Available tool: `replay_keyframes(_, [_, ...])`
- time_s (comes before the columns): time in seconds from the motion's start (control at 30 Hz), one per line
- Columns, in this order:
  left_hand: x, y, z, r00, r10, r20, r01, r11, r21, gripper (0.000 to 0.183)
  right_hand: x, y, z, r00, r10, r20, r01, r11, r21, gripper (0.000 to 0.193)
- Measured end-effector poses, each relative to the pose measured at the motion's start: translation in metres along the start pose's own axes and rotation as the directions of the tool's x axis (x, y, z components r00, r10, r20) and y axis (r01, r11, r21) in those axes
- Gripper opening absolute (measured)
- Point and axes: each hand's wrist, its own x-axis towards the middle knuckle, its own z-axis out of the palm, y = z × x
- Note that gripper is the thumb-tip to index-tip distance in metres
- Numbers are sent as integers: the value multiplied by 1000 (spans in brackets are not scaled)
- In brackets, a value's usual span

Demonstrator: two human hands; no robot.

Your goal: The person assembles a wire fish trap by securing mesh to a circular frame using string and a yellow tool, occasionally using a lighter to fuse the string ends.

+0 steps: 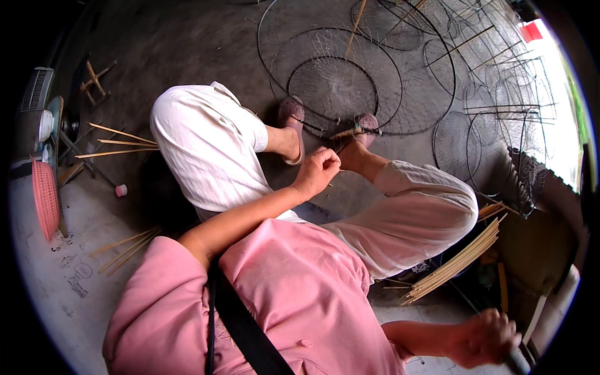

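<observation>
My left hand (pixel 317 173) is pinched closed between my knees, just below the near edge of a round net with black hoops (pixel 345 57). Thin thread seems to run from its fingertips toward a wrapped, light brown piece (pixel 347 133) on the hoop by my feet. What sits inside the pinch is too small to make out. Out at the lower right, my right hand (pixel 484 339) is curled closed and slightly blurred, beside a greyish handle-like piece (pixel 517 360). Whether it grips that piece or something thinner cannot be told. The hoops rest on the floor around my shoes.
More hooped nets (pixel 494 112) stand at the far right. A bundle of thin bamboo sticks (pixel 459 259) lies beside my right thigh. Other sticks (pixel 128 250) are at my left, near a pink basket (pixel 45 200), a small pink-and-white container (pixel 121 190) and a wooden frame (pixel 95 80).
</observation>
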Motion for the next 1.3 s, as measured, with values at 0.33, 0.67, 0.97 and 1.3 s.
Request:
replay_keyframes(0.33, [27,4,19,981,-134,144,195,739,-644,19,-28,19,-40,956,276,95,-254,947,-197,36])
replay_keyframes(0.67, [12,-58,29,693,-588,417,717,505,-480,13,-49,18,-62,930,347,122,-318,925,-207,44])
replay_keyframes(0.97, [-33,12,57,597,-461,656,802,331,-498,18,-83,31,-64,752,655,-66,-651,726,-222,60])
replay_keyframes(1.3, [-26,44,66,733,-396,554,627,77,-775,14,-113,20,-144,497,777,-387,-824,283,-490,50])
